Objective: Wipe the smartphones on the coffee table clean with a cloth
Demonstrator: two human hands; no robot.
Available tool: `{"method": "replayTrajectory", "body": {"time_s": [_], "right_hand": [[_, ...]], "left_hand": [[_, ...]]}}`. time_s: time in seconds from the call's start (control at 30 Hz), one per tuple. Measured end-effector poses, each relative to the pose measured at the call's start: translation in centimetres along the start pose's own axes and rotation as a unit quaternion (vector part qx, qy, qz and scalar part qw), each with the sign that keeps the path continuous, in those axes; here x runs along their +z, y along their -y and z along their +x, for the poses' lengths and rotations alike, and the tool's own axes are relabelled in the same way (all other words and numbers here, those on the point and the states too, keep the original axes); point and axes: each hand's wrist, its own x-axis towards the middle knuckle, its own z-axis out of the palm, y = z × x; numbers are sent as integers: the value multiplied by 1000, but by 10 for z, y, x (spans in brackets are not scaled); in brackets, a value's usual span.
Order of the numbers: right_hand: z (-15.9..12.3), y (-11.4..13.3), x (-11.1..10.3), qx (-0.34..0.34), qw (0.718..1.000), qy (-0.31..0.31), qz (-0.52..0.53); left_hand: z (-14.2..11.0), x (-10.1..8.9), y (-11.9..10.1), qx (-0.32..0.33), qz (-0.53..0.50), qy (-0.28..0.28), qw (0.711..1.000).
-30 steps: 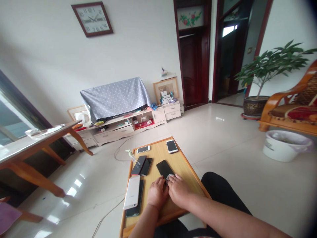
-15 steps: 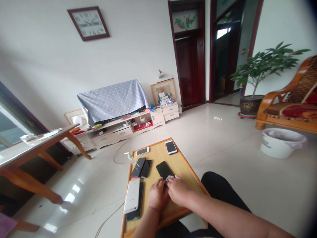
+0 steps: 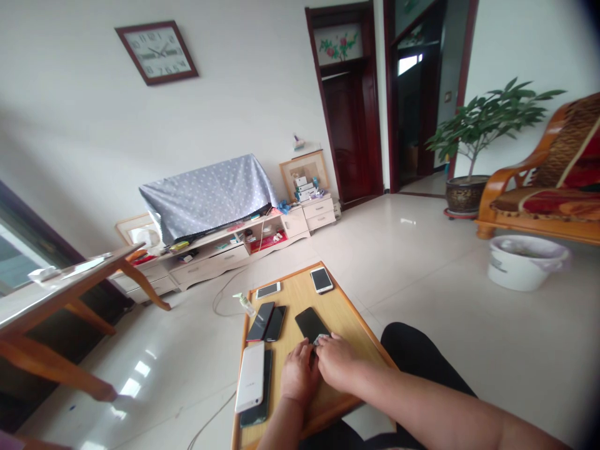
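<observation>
White phone [image 3: 250, 378] overlapping dark phone [image 3: 267, 384], left of hands [image 3: 299, 375] [image 3: 335, 361].

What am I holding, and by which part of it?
Your right hand holds a pale wad, gripped part hidden. Whether your left hand grips the dark phone by its near end cannot be told.

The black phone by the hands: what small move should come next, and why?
Perhaps slide the pale wad toward the far end of the black phone: the wad is at the right hand's fingertips, near the left hand, while the phone's far end lies uncovered.
</observation>
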Motion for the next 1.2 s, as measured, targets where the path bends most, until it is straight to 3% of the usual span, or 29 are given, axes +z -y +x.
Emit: {"method": "replayTrajectory", "body": {"time_s": [0.3,0.47,0.8,1.0,1.2], "right_hand": [[29,-13,-8,14,1000,-10,3],[16,-9,-9,21,1000,12,0],[8,10,-40,71,996,50,-34],[-2,23,-31,42,998,43,-16],[10,10,-24,58,998,26,-7]], "left_hand": [[2,-2,-2,12,-26,-1,1000],[1,-3,-2,3,-21,14,1000],[-1,-10,-11,-14,-23,4,1000],[-1,-12,-11,-44,2,5,999],[-1,-13,-10,-41,9,11,999]]}}
